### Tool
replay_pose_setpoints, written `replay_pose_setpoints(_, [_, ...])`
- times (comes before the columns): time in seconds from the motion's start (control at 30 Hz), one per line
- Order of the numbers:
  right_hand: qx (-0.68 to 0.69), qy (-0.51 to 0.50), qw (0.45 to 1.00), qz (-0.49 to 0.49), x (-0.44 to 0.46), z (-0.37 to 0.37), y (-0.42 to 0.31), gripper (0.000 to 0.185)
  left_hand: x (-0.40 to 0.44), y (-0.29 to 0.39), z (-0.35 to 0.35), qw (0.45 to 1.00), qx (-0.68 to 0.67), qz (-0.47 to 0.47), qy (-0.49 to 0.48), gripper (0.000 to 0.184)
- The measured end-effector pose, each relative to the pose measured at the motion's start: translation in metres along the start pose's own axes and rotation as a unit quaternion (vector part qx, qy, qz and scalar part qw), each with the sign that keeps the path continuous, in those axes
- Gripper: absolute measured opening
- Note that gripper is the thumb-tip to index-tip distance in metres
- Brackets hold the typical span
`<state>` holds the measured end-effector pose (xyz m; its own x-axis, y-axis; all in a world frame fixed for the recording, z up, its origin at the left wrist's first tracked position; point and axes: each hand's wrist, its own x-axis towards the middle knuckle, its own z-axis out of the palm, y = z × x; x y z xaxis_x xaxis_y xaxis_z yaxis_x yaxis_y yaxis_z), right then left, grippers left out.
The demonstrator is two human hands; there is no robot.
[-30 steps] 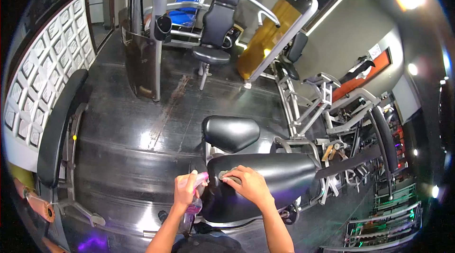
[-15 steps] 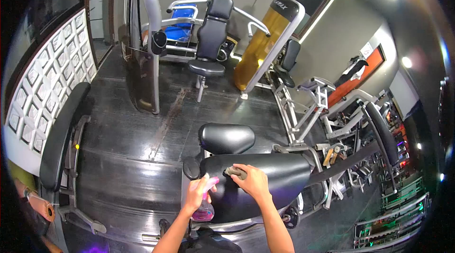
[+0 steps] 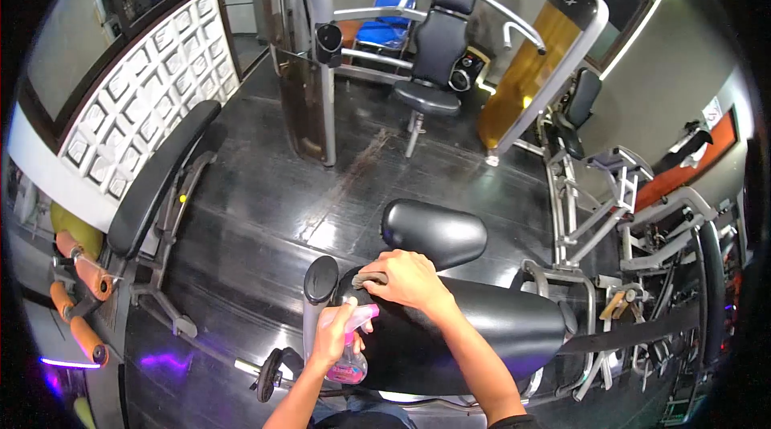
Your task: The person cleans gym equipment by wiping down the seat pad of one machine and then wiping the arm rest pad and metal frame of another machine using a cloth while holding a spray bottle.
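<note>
Bottle (image 3: 347,366), clear plastic w/ pink trigger head + pink liquid, is in the L hand (image 3: 331,339), fingers wrapped round its neck, prob. so the trigger's within easy reach. Nozzle points right, over the long black padded surface (image 3: 490,324). R hand (image 3: 408,280) is gripping a crumpled greyish cloth (image 3: 369,278), palm down, prob. to press it flat vs. the pad's left end. So cloth's right under the R fingertips, just beyond the bottle's head & apart from it AFAICT. Small black oval pad (image 3: 321,279) is just left of the cloth; rounded black cushion (image 3: 438,232) sits beyond the R hand.
</note>
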<state>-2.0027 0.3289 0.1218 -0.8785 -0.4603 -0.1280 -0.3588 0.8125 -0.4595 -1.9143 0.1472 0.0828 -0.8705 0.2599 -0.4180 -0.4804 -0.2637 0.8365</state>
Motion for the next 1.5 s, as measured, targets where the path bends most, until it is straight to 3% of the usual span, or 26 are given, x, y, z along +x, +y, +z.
replay_pose_setpoints(0.13, [0.052,-0.017,0.998,-0.034,-0.029,-0.009,0.018,0.028,-0.003,0.003,-0.002,0.999,-0.029,-0.007,0.02,0.053])
replay_pose_setpoints(0.33, [0.052,-0.046,0.997,0.044,-0.063,-0.034,0.051,0.026,0.0,0.007,-0.002,0.999,0.015,-0.029,0.031,0.056])
replay_pose_setpoints(0.4, [0.063,-0.056,0.994,0.068,-0.055,-0.033,0.057,0.024,0.001,0.01,-0.003,0.998,-0.003,-0.049,0.034,0.056])
replay_pose_setpoints(0.67, [0.027,-0.086,0.996,-0.012,0.023,-0.016,0.043,0.03,-0.005,0.019,0.0,0.996,0.003,-0.066,0.061,0.055])
replay_pose_setpoints(0.93, [0.044,-0.077,0.996,0.01,-0.004,-0.01,0.078,0.03,-0.004,0.022,-0.002,0.997,0.024,-0.07,0.036,0.054])
replay_pose_setpoints(1.0, [0.062,-0.13,0.988,0.061,-0.014,-0.025,0.088,0.031,-0.004,0.023,-0.001,0.996,0.026,-0.071,0.039,0.054])
replay_pose_setpoints(1.13, [0.071,-0.119,0.986,0.087,-0.013,-0.024,0.094,0.03,-0.004,0.021,-0.002,0.996,0.02,-0.076,0.051,0.054])
replay_pose_setpoints(1.33, [0.026,-0.117,0.992,0.046,0.027,0.007,0.083,0.032,-0.002,0.02,-0.005,0.997,0.024,-0.065,0.036,0.057])
replay_pose_setpoints(1.5, [0.105,-0.128,0.985,0.049,0.041,0.023,0.092,0.039,0.0,0.019,-0.008,0.997,0.016,-0.059,0.047,0.057])
